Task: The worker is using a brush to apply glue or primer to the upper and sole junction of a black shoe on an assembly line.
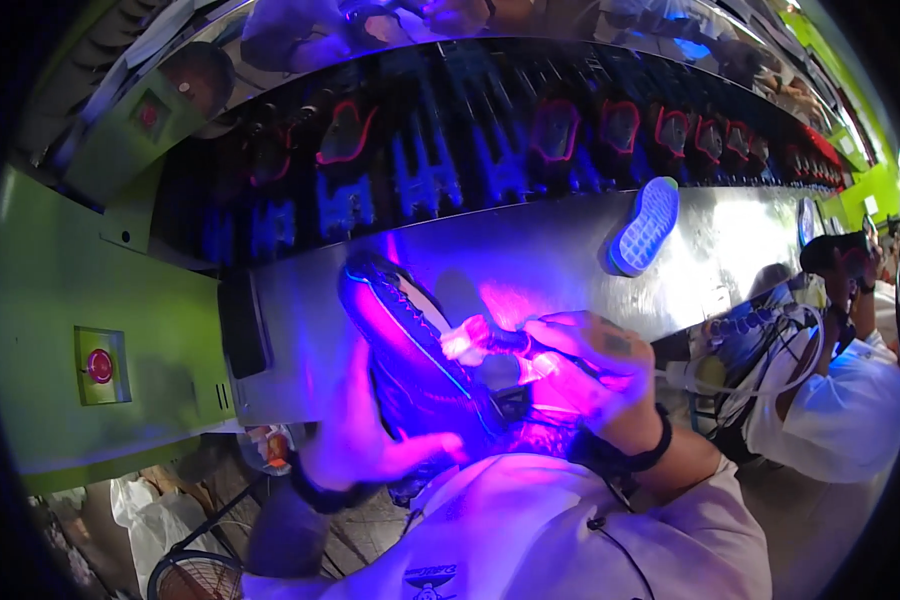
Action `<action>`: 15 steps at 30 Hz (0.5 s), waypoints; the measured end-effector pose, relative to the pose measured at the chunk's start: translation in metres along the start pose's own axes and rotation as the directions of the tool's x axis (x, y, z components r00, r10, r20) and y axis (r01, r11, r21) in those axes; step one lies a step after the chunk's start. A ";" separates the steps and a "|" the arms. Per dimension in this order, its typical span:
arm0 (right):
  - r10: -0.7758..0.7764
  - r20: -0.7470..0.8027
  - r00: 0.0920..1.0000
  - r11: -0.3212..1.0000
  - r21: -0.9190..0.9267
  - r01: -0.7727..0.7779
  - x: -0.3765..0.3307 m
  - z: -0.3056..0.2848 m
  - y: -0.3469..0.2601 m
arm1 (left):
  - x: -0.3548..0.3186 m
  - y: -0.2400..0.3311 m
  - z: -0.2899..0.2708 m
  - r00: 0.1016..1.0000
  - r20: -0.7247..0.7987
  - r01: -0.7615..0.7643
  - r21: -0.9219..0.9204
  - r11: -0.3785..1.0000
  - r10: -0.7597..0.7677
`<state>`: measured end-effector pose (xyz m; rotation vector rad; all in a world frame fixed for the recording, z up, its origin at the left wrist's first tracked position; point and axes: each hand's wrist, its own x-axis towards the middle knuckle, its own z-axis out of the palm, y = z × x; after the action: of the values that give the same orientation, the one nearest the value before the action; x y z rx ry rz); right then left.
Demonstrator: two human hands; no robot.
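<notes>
Under violet light, a dark shoe upper (415,370) is tilted in front of my body, its toe pointing to the upper left. My left hand (370,430) is wrapped round its near left side, with the thumb across the lower part. In my right hand (605,365) is a brush (465,340) with pale bristles. The bristle tip lies at the right edge of the upper; whether it touches is hard to tell. A thin bright line runs along the shoe's side. The fingers of my right hand are partly lost in the glare.
A pale blue shoe sole (647,230) lies on the metal bench (560,225) at the right. Beyond runs a dark rack (420,130) bearing several pink-edged shoe parts. A green machine housing (160,340) with a red button stands left. A co-worker in white (820,410) is at the right.
</notes>
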<state>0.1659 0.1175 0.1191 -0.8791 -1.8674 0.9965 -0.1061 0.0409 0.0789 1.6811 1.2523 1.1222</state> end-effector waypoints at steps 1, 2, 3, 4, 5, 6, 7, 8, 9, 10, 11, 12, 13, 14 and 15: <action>-0.019 0.022 1.000 1.000 -0.019 0.019 0.002 -0.007 -0.008 | -0.009 0.006 0.010 0.995 0.056 0.091 -0.112 0.990 -0.085; -0.015 0.015 1.000 1.000 -0.023 0.016 0.004 -0.009 -0.010 | -0.011 0.018 0.013 0.995 0.090 0.041 -0.026 0.999 -0.039; -0.043 -0.012 0.999 0.999 0.031 0.044 0.005 -0.009 -0.012 | -0.016 0.018 0.023 0.994 0.105 0.033 -0.173 0.984 -0.015; -0.070 -0.039 0.997 0.994 0.084 0.073 0.006 -0.010 -0.015 | -0.022 0.018 0.031 0.993 0.115 0.028 -0.316 0.948 0.009; -0.060 -0.023 0.998 0.997 -0.049 0.059 0.005 -0.014 -0.019 | -0.024 0.021 0.030 0.993 0.114 0.029 -0.325 0.945 0.009; -0.051 -0.018 0.999 0.997 -0.057 0.050 0.003 -0.014 -0.020 | -0.026 0.027 0.027 0.990 0.138 0.038 -0.211 0.977 -0.008; 0.000 -0.022 1.000 1.000 -0.017 0.000 0.001 -0.013 -0.020 | -0.028 0.031 0.024 0.987 0.160 0.044 -0.093 0.995 -0.029; 0.051 -0.022 0.998 0.998 0.024 -0.050 -0.001 -0.012 -0.019 | -0.029 0.032 0.023 0.987 0.158 0.051 -0.103 0.993 -0.034; 0.059 -0.016 0.998 0.998 0.018 -0.059 -0.004 -0.013 -0.019 | -0.030 0.032 0.022 0.982 0.176 0.079 -0.068 0.995 -0.066; 0.061 0.009 0.998 0.998 0.027 -0.061 -0.006 -0.016 -0.018 | -0.029 0.032 0.021 0.976 0.193 0.107 -0.031 0.994 -0.099; 0.061 0.033 0.998 0.997 0.038 -0.063 -0.009 -0.018 -0.016 | -0.029 0.032 0.019 0.976 0.192 0.113 -0.040 0.993 -0.104; 0.060 0.057 0.997 0.997 0.049 -0.063 -0.011 -0.020 -0.015 | -0.026 0.031 0.018 0.987 0.163 0.004 0.012 1.000 -0.006; 0.066 0.062 0.996 0.997 0.046 -0.068 -0.013 -0.020 -0.013 | -0.025 0.029 0.017 0.986 0.141 -0.103 0.067 0.992 0.093; 0.058 0.081 0.995 0.995 0.078 -0.065 -0.014 -0.021 -0.012 | -0.026 0.027 0.017 0.986 0.140 -0.099 0.061 0.993 0.090; 0.050 0.099 0.994 0.992 0.113 -0.061 -0.016 -0.021 -0.011 | -0.027 0.025 0.017 0.988 0.125 -0.094 0.048 0.994 0.088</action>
<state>0.1893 0.1052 0.1302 -0.8310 -1.8528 1.1886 -0.0863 0.0076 0.0902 1.8352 1.1478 1.0294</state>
